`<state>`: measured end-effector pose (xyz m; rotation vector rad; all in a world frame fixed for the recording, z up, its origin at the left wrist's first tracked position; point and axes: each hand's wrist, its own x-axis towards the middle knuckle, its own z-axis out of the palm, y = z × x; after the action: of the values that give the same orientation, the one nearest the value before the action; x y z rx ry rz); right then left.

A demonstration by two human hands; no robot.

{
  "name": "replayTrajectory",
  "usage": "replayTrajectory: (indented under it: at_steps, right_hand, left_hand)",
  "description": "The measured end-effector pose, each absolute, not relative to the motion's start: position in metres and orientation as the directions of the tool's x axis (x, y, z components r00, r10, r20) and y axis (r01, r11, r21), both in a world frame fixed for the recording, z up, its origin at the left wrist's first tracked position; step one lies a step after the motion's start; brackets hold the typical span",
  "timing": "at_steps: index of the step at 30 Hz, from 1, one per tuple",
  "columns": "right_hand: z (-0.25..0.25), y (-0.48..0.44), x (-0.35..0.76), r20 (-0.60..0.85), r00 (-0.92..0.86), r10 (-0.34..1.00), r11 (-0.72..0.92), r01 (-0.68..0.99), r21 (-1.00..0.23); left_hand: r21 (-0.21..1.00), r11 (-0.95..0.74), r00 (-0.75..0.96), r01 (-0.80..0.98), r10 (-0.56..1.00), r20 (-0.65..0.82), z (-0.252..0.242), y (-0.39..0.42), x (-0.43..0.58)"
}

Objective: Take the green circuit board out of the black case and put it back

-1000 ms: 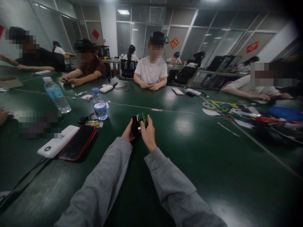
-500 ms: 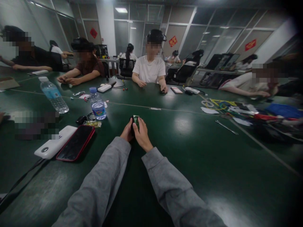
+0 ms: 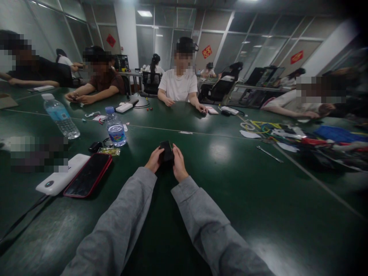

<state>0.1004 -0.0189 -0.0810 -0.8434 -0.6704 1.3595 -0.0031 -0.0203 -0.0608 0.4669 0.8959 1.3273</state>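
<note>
Between my two hands is a small flat black rectangular object (image 3: 167, 150), held above the green table; its exact kind does not show. My left hand (image 3: 155, 158) closes on its left side, with the thumb along the edge. On the opposite side my right hand (image 3: 178, 163) grips the right edge, its fingers pointing forward. A broad dark face of the object is turned toward me, and its underside is hidden. The nearest thing on the left is a small water bottle (image 3: 116, 128) with a blue cap, standing apart from my hands.
To the left lie a red-edged phone (image 3: 87, 175), a white power bank (image 3: 61, 174) and a larger water bottle (image 3: 61, 115). A wrench (image 3: 269, 154) and tangled cables (image 3: 266, 128) are on the right. Across the green table (image 3: 230, 184) sits a person in a white shirt (image 3: 178, 84).
The black object has turned from nearly edge-on to showing its broad dark face. My right hand has shifted from over it to its right edge, and my hands are farther apart.
</note>
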Motion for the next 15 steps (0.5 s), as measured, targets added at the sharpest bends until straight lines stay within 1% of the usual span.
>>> replayTrajectory:
  at_steps: [3,5,8,11,13,15]
  right_hand:
    - [-0.073,-0.019,0.101,-0.211,0.150,0.966,-0.068,-0.641,-0.765]
    - [-0.067,-0.020,0.103,-0.302,0.067,0.951,-0.165,-0.716,-0.679]
    - [-0.060,-0.021,0.110,-0.377,-0.083,0.922,-0.297,-0.778,-0.554]
    - [-0.057,-0.025,0.117,-0.369,-0.183,0.911,-0.347,-0.824,-0.448]
    - [-0.057,-0.028,0.121,-0.325,-0.245,0.913,-0.363,-0.852,-0.377]
    - [-0.058,-0.030,0.123,-0.294,-0.281,0.914,-0.373,-0.867,-0.330]
  left_hand:
    - [0.851,0.125,-0.097,-0.510,0.975,-0.202,-0.060,-0.022,0.001]
    - [0.897,0.083,-0.122,-0.435,0.981,-0.150,-0.053,-0.024,0.002]
    - [0.951,0.035,-0.088,-0.309,0.994,-0.066,-0.042,-0.027,0.001]
    - [0.991,-0.073,-0.029,-0.108,0.997,0.070,-0.036,-0.026,-0.004]
    - [0.986,-0.163,0.009,0.015,0.987,0.163,-0.036,-0.024,-0.007]
    - [0.966,-0.240,0.039,0.097,0.971,0.237,-0.037,-0.022,-0.009]
